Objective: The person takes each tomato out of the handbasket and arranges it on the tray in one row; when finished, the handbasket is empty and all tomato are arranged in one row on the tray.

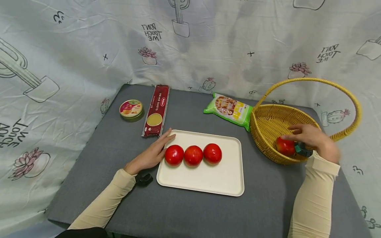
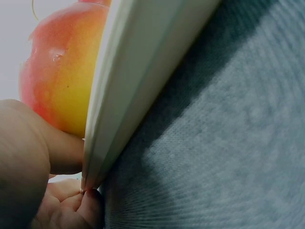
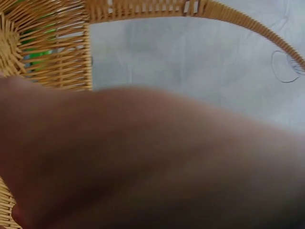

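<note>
Along the left side of a cream tray (image 1: pixel 205 180), my left hand (image 1: pixel 150 155) grips the edge, its thumb over the rim (image 2: pixel 93 143) and its fingers outside. Beside that thumb is a red-and-yellow apple (image 2: pixel 64 67), the leftmost of three in a row with the middle apple (image 1: pixel 193 156) and the right apple (image 1: pixel 212 153). My right hand (image 1: pixel 308 135) reaches into a yellow wicker basket (image 1: pixel 265 115), fingers loosely extended leftward. Another red apple (image 1: pixel 284 147) lies in the basket, partly covered by the thumb and the wrist camera. The right fingertips are hidden in the right wrist view.
A green-and-white food bag (image 1: pixel 230 110) lies against the basket's left side. Behind my left hand are a long red pasta packet (image 1: pixel 156 110) and a round tin (image 1: pixel 131 110). The basket's tall handle (image 1: pixel 355 105) arches up behind my right hand. A patterned cloth hangs behind the grey table (image 1: pixel 193 211).
</note>
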Available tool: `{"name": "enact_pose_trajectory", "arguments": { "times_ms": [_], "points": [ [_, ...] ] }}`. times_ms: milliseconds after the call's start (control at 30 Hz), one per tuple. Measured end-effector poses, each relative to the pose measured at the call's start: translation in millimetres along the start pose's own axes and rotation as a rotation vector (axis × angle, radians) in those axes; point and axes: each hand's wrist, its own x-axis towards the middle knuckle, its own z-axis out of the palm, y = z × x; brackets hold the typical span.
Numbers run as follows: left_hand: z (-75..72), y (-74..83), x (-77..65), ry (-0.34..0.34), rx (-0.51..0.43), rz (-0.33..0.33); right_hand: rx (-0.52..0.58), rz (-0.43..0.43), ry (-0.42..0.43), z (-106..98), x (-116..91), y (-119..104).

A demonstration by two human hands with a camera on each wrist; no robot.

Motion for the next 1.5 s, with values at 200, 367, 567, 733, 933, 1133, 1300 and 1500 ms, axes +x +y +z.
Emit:
{"name": "enact_pose_trajectory", "arguments": {
  "times_ms": [200,367,567,733,933,1133,1300,1500],
  "points": [
    [-0.1,0.8,1.1,-0.029,0.010,-0.049,0.043,0.032,-0.055,5.6,6.9,3.4],
    [0.0,1.1,1.3,-0.029,0.007,-0.047,0.048,0.029,-0.081,8.7,13.4,5.5],
    [0.3,0.3,0.5,-0.003,0.011,0.000,0.035,0.027,-0.078,9.3,16.6,4.9],
    [3.6,-11.5,0.2,0.024,-0.007,0.047,0.019,0.026,0.045,8.7,17.7,2.9],
    [2.2,-9.0,-0.3,0.013,-0.013,0.051,0.001,0.033,0.282,8.0,15.1,-5.2],
    [-0.1,1.0,-0.3,-0.013,0.012,-0.008,0.023,0.029,0.369,8.0,8.5,-31.3],
    [-1.6,6.2,1.2,-0.040,0.019,-0.051,0.024,-0.022,0.410,8.7,-0.4,-63.2],
    [-3.2,7.4,1.6,-0.043,0.014,-0.060,0.043,-0.114,0.393,20.6,-9.8,-104.0]
  ]
}}
